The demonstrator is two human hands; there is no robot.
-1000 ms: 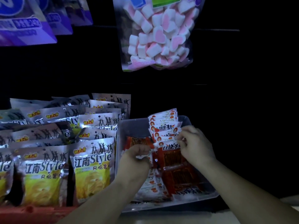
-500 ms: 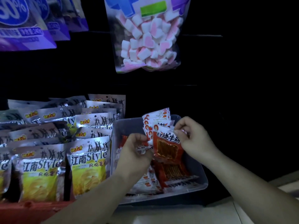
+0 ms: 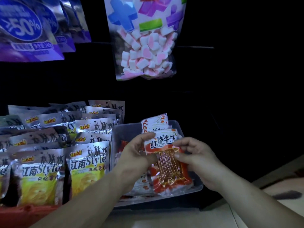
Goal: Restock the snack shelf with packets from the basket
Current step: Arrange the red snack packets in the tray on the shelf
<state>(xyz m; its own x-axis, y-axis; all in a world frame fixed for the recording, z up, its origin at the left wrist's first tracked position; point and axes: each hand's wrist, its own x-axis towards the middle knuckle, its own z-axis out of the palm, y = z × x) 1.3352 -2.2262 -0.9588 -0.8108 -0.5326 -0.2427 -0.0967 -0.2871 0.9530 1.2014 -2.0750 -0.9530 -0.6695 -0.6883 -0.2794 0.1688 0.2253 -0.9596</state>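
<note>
A clear plastic bin (image 3: 125,129) sits on the low shelf with red-and-white snack packets (image 3: 155,123) standing upright at its back and more lying flat inside. Both hands hold one red-and-white packet (image 3: 167,162) lifted above the bin. My left hand (image 3: 136,153) grips its upper left edge, and my right hand (image 3: 195,155) pinches its right edge between thumb and fingers.
Rows of silver-and-yellow chip bags (image 3: 88,162) fill the shelf left of the bin. A bag of pink-and-white marshmallows (image 3: 144,46) hangs above, with purple bags (image 3: 24,30) hanging at upper left. The area right of the bin is dark. A pale floor (image 3: 181,216) lies below.
My right hand pulled one red-and-white packet up out of the bin, and my left hand came over to grip its left edge. The view has shifted closer and slightly up.
</note>
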